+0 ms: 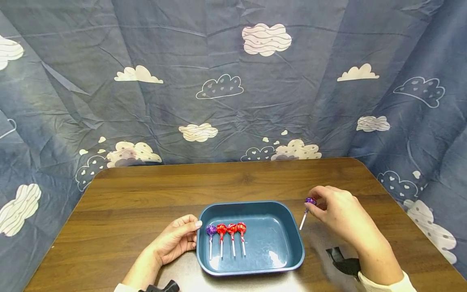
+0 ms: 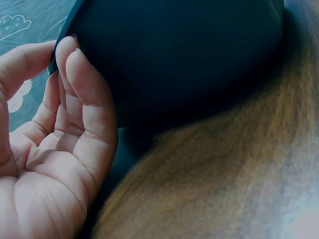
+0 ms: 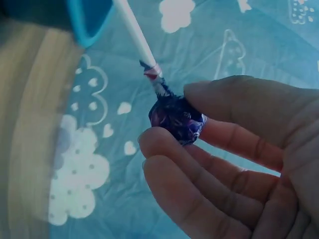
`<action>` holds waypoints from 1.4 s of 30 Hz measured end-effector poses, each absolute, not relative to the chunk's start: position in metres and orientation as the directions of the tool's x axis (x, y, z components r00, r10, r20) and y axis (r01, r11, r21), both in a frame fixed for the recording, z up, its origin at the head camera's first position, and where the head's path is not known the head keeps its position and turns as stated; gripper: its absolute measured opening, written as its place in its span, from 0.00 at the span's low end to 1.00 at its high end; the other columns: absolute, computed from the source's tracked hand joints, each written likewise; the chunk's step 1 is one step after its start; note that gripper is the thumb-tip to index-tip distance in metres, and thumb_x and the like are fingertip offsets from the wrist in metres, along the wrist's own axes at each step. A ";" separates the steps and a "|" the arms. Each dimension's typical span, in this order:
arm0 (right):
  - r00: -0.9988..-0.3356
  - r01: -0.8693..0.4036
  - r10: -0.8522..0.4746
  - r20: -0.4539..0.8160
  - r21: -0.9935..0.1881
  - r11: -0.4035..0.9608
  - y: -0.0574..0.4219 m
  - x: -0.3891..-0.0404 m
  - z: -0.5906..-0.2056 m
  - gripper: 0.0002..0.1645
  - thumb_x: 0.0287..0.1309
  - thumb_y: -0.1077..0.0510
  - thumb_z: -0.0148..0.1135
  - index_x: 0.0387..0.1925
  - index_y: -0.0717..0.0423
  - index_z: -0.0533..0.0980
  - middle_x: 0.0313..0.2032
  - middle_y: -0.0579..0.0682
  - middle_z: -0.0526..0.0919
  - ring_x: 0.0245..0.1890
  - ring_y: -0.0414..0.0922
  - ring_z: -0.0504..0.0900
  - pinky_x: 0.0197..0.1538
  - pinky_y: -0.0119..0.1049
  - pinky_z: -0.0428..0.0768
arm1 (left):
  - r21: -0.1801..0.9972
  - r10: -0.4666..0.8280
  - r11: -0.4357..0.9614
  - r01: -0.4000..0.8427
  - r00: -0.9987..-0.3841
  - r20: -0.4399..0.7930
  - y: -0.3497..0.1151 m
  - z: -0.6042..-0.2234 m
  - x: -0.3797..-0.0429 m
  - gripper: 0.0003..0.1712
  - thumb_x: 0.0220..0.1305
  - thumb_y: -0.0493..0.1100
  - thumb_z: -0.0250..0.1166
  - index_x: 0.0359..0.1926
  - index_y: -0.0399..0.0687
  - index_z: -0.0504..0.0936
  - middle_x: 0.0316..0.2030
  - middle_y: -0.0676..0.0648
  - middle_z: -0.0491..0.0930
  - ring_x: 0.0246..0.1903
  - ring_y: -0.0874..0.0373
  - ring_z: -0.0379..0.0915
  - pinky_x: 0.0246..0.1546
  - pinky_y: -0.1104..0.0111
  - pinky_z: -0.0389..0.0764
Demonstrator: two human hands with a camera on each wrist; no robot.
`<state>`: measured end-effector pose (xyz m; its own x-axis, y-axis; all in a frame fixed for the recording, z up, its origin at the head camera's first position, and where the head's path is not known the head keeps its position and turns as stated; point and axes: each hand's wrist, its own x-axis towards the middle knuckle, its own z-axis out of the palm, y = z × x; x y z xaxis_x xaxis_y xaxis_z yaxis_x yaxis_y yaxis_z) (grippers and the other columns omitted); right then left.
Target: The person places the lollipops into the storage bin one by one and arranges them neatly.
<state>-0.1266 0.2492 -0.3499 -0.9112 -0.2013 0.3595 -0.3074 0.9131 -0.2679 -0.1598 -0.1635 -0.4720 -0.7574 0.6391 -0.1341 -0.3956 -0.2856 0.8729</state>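
A blue rectangular tray (image 1: 262, 239) sits near the front of the table in the head view. Inside its left half, a purple lollipop (image 1: 211, 231) and three red lollipops (image 1: 232, 229) lie in a row, sticks toward me. My left hand (image 1: 178, 239) grips the tray's left rim, thumb on top and fingers against the outer wall. Just beyond the tray's right edge, my right hand (image 1: 337, 209) pinches another purple lollipop (image 3: 177, 119) by its wrapped candy end. Its white stick (image 1: 303, 221) points down toward the tray's rim.
The brown wooden table (image 1: 146, 194) has rounded far corners. A dark blue curtain (image 1: 226, 109) with white cloud prints hangs behind it and along both sides. Black straps (image 1: 344, 261) circle both wrists.
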 end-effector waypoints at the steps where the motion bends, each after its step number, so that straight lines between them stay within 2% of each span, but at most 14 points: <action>1: -0.906 -0.316 -0.204 0.370 -0.273 0.909 0.246 -0.126 -0.348 0.09 0.53 0.58 0.76 0.31 0.45 0.81 0.29 0.39 0.86 0.28 0.37 0.86 0.31 0.36 0.80 | 0.873 0.638 -0.285 -0.395 -0.759 -0.134 -0.164 -0.472 -0.160 0.11 0.77 0.39 0.53 0.37 0.56 0.78 0.29 0.59 0.81 0.28 0.68 0.75 0.35 0.74 0.81; 11: -0.847 -0.443 -0.255 0.466 -0.354 0.823 0.211 -0.131 -0.336 0.09 0.53 0.62 0.76 0.32 0.47 0.82 0.31 0.41 0.88 0.28 0.37 0.88 0.32 0.33 0.85 | 0.877 0.623 -0.276 -0.394 -0.768 -0.149 -0.162 -0.471 -0.159 0.09 0.76 0.39 0.54 0.36 0.54 0.77 0.29 0.58 0.81 0.27 0.67 0.75 0.34 0.74 0.81; 14: -0.844 -0.476 -0.282 0.457 -0.394 0.786 0.201 -0.134 -0.336 0.10 0.53 0.62 0.76 0.33 0.47 0.83 0.32 0.41 0.88 0.28 0.36 0.88 0.31 0.31 0.85 | 0.876 0.617 -0.278 -0.394 -0.772 -0.151 -0.163 -0.471 -0.159 0.09 0.76 0.39 0.54 0.36 0.54 0.76 0.29 0.58 0.80 0.27 0.67 0.75 0.34 0.74 0.81; 19: -0.869 -0.486 -0.363 0.336 -0.446 0.751 0.186 -0.142 -0.340 0.10 0.53 0.62 0.77 0.34 0.49 0.83 0.33 0.42 0.88 0.30 0.36 0.88 0.33 0.28 0.85 | 0.876 0.614 -0.278 -0.395 -0.774 -0.155 -0.163 -0.471 -0.159 0.09 0.76 0.39 0.54 0.36 0.55 0.77 0.29 0.58 0.80 0.27 0.68 0.75 0.34 0.74 0.81; 26: -0.830 -0.556 -0.527 0.184 -0.352 0.753 0.162 -0.158 -0.340 0.08 0.53 0.58 0.77 0.31 0.47 0.83 0.28 0.37 0.85 0.28 0.31 0.80 0.33 0.29 0.79 | 0.876 0.614 -0.277 -0.396 -0.774 -0.155 -0.163 -0.472 -0.160 0.09 0.76 0.39 0.55 0.36 0.55 0.76 0.29 0.58 0.80 0.28 0.67 0.75 0.34 0.74 0.81; 34: -0.856 -0.507 -0.514 0.054 -0.282 0.814 0.137 -0.174 -0.344 0.08 0.51 0.56 0.77 0.27 0.45 0.82 0.24 0.37 0.82 0.24 0.34 0.75 0.31 0.32 0.76 | 0.879 0.616 -0.269 -0.394 -0.772 -0.157 -0.162 -0.474 -0.161 0.07 0.76 0.40 0.55 0.38 0.55 0.76 0.30 0.58 0.81 0.28 0.68 0.75 0.34 0.74 0.81; 42: -0.829 -0.526 -0.556 -0.060 -0.257 0.811 0.125 -0.178 -0.368 0.10 0.47 0.60 0.77 0.23 0.49 0.80 0.20 0.39 0.76 0.21 0.37 0.71 0.26 0.31 0.71 | 0.873 0.607 -0.276 -0.403 -0.777 -0.167 -0.164 -0.474 -0.161 0.05 0.76 0.41 0.56 0.39 0.53 0.76 0.31 0.57 0.81 0.28 0.68 0.76 0.34 0.74 0.82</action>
